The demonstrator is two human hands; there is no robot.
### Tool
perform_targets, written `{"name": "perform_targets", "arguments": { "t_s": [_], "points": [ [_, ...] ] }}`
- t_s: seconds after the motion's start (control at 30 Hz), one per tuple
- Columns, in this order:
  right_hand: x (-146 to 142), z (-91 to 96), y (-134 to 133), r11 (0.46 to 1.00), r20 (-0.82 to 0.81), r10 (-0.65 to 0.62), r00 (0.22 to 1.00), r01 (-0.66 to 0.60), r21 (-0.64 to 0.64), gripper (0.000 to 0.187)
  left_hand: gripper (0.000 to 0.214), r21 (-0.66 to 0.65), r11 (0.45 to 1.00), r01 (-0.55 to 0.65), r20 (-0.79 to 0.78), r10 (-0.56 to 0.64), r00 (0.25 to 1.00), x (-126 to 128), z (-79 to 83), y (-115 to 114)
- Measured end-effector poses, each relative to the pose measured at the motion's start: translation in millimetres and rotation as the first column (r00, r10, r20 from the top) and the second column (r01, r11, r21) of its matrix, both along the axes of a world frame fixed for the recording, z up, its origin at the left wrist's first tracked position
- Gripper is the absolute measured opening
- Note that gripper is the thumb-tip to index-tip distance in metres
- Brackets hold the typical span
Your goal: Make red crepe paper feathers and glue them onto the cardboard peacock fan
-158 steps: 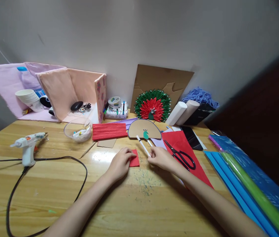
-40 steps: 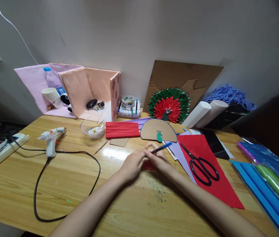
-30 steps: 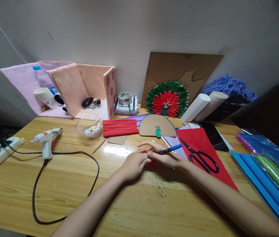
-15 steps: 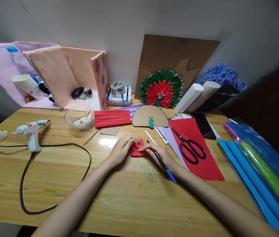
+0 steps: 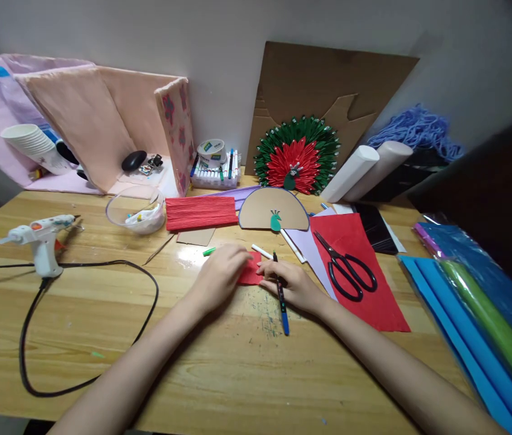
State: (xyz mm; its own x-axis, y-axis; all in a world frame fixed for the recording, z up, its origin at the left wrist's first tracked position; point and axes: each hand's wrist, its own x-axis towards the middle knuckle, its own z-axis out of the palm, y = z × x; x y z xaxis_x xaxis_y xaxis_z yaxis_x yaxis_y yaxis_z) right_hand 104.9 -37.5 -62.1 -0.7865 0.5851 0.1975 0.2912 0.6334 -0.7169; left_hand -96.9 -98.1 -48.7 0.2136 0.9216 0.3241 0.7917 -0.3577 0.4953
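Note:
A small folded piece of red crepe paper lies on the wooden table between my hands. My left hand bends over its left side, fingers closed on the paper. A marker pen with a black barrel and blue lower end is held in my right hand, its tip pointing away from me. The right thumb and fingertips also touch the paper's right edge. Just behind my left hand shows a small green cap-like piece. A white stick-like piece lies past the paper.
Scissors rest on a red sheet at right. Behind my hands are a cardboard half-disc with a green bird, red crepe paper and a clear bowl. A glue gun with its looped cable stands left.
The pen in my right hand has swung from slanting to nearly straight toward me. The green piece, earlier at my left fingers, now shows behind that hand. The camera view has shifted slightly.

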Motion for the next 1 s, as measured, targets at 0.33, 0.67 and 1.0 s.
{"name": "perform_targets", "arguments": {
  "t_s": [0.33,0.67,1.0],
  "points": [
    [4.3,0.0,4.6,0.94,-0.064,-0.323,0.944,0.313,-0.136,0.03,0.029,-0.171,0.974,0.149,0.081,-0.137,0.987,4.1,-5.3,2.7],
    [2.9,0.5,-4.9,0.857,-0.2,-0.17,0.965,0.045,-0.514,0.013,0.028,-0.189,0.968,0.169,0.109,-0.15,0.983,3.4,-5.1,2.9],
    [-4.7,1.4,-7.0,0.888,-0.109,-0.134,0.985,0.07,-0.455,0.005,0.028,-0.193,0.966,0.171,0.117,-0.15,0.982,3.6,-5.0,3.8]
  ]
}}
